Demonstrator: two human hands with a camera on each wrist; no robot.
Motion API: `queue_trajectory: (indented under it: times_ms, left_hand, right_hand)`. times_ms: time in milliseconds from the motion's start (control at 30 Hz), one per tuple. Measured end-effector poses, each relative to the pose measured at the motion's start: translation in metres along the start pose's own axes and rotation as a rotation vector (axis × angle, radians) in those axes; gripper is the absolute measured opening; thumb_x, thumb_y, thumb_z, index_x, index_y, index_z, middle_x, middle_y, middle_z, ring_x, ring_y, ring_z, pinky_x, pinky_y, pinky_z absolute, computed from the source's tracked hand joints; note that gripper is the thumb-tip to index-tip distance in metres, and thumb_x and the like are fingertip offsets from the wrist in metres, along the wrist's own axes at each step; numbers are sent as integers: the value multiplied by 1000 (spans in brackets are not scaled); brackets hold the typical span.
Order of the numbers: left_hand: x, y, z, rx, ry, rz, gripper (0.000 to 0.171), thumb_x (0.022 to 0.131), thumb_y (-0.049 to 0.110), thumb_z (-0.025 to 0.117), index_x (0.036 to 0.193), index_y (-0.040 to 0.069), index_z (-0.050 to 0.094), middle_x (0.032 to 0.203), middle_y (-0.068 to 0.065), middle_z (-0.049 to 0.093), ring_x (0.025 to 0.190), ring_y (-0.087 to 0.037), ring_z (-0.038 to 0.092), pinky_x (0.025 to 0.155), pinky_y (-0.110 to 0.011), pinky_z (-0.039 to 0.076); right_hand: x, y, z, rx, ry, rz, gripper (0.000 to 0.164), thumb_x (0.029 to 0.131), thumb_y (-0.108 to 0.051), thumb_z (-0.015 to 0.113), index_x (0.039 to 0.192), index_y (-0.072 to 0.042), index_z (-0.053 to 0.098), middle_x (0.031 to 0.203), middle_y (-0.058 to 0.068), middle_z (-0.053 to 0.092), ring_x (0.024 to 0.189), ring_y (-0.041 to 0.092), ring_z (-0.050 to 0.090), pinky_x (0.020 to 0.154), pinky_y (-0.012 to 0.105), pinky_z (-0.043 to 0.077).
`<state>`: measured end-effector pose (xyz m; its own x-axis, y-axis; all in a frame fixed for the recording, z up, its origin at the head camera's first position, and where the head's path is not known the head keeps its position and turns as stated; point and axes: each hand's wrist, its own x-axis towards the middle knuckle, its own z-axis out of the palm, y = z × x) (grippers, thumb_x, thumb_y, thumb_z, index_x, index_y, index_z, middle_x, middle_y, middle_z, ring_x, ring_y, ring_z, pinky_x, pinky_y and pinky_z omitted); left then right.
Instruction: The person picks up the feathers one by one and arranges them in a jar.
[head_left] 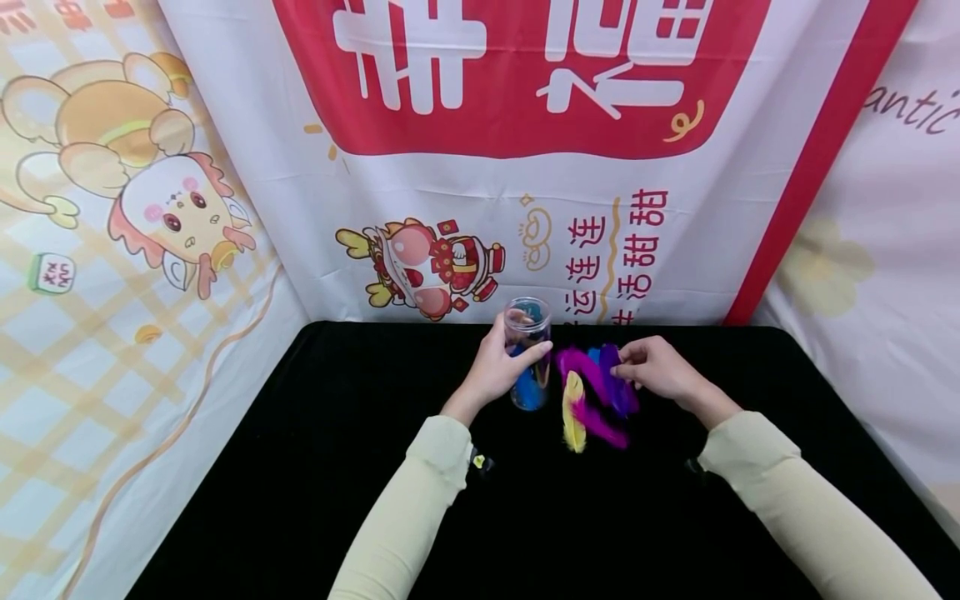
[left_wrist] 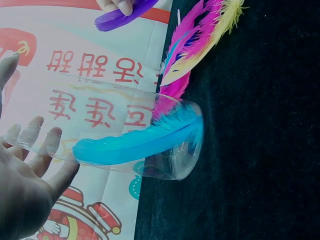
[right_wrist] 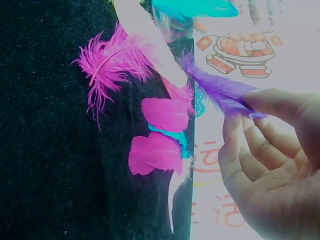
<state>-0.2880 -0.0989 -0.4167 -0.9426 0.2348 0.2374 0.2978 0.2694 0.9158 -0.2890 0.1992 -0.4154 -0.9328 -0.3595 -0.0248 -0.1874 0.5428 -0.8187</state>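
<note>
My left hand (head_left: 497, 362) grips a clear open-topped jar (left_wrist: 185, 162), which stands on the black tabletop. Inside it lies a blue feather (left_wrist: 135, 145), its fluffy end toward the bottom. To the right, my right hand (head_left: 662, 369) pinches a purple feather (right_wrist: 227, 92) between thumb and fingers, outside the jar. Between the two hands loose feathers lie on the cloth: a yellow feather (head_left: 573, 412), a magenta feather (head_left: 602, 429) and several others. In the right wrist view some pink feathers (right_wrist: 165, 115) overlap a bit of blue, partly hiding it.
A black cloth (head_left: 315, 467) covers the table. Directly behind its far edge hangs a white and red printed banner (head_left: 465, 179). Patterned cloth walls (head_left: 67, 333) stand at both sides.
</note>
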Motion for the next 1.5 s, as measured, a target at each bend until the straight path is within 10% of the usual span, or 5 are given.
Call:
queue_trajectory:
  times_ms: [1500]
  left_hand:
    - [0, 1, 0, -1, -8, -16, 67, 94, 43, 74, 145, 14, 41, 136, -6, 57, 126, -22, 57, 113, -46, 43]
  right_hand:
    - [7, -28, -10, 61, 38, 13, 24, 95, -10, 73, 111, 7, 68, 90, 12, 74, 76, 18, 67, 65, 25, 56]
